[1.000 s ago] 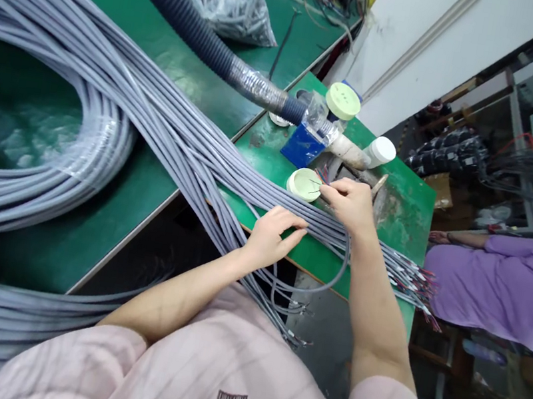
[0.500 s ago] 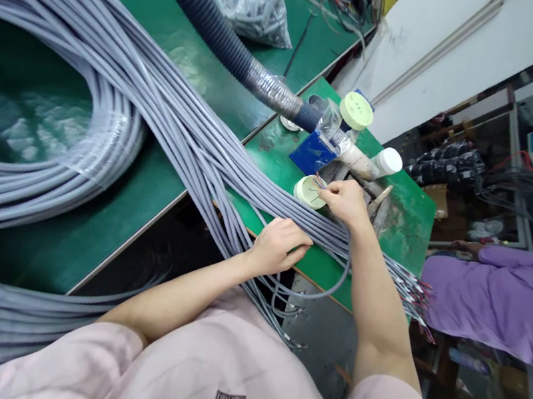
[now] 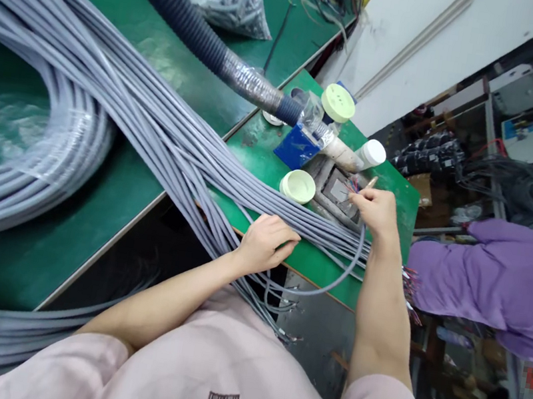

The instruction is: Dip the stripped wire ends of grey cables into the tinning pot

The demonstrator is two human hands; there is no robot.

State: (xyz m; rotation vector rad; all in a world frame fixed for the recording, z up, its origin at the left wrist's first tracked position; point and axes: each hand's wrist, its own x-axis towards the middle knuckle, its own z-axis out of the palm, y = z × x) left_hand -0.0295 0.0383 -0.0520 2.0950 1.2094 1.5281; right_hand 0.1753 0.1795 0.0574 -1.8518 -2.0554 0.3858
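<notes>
Right hand [image 3: 376,211]: fingers closed in a pinch on the stripped end of a single grey cable [image 3: 354,257], which loops down from the hand beyond the front edge of the green worktop [image 3: 401,211]. Coloured wires [image 3: 354,185] protrude from the fingertips over a square-rimmed grey pot [image 3: 318,184]; whether they touch its inner surface cannot be determined. Left hand [image 3: 267,243]: fingers loosely curled, thumb apart, at the near side of a bundle of grey cables [image 3: 249,183]; whether it grips anything cannot be told. The bundle crosses the worktop between the left hand and a pale green tub [image 3: 297,186], which stands just beside the pot. Behind these are a blue box [image 3: 298,147], a white tub [image 3: 373,154] and a ribbed hose [image 3: 184,14] ending in a pale pipe. A person in a purple top [image 3: 491,282] is at the right, beyond the worktop
</notes>
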